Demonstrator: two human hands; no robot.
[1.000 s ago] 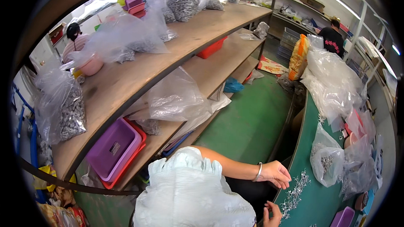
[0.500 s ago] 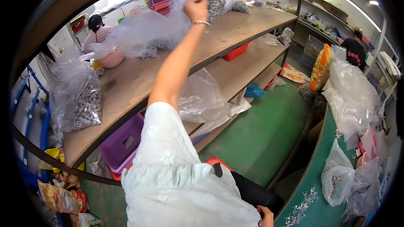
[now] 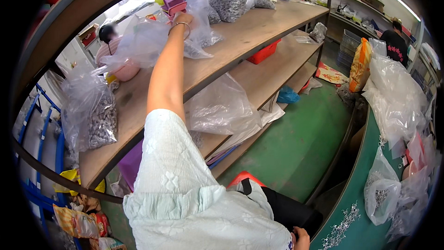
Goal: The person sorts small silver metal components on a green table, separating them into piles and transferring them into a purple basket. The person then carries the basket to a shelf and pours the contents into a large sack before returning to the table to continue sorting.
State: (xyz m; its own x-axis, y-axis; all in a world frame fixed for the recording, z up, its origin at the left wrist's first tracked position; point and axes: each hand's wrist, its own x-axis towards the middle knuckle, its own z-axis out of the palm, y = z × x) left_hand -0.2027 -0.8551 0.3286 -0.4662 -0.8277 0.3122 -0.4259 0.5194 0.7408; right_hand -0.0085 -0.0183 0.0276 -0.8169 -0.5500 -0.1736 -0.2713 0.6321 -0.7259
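My left hand (image 3: 183, 18) reaches out over the upper shelf (image 3: 240, 30), its fingers closed on the thin film of a clear plastic bag (image 3: 193, 41). Small grey parts show in the bag's lower end, which lies on the shelf. Beside that hand, more clear plastic (image 3: 143, 41) spreads over a pink basin (image 3: 127, 70). At the lower right, my right hand (image 3: 301, 239) is held low near my black-clad leg. Its fingers are curled, and what they hold, if anything, is hidden.
Behind stand stacked purple and yellow bins (image 3: 173, 1) and filled clear bags (image 3: 229, 5). Another filled bag (image 3: 102, 120) sits at the shelf's left end. On the right, a green table (image 3: 344, 190) carries loose metal pieces (image 3: 342, 226) and bags. Two people work farther off.
My left hand has swung left, from near the filled bags to the plastic by the bins. A bag of grey parts now lies farther right beneath it. My right hand stays low.
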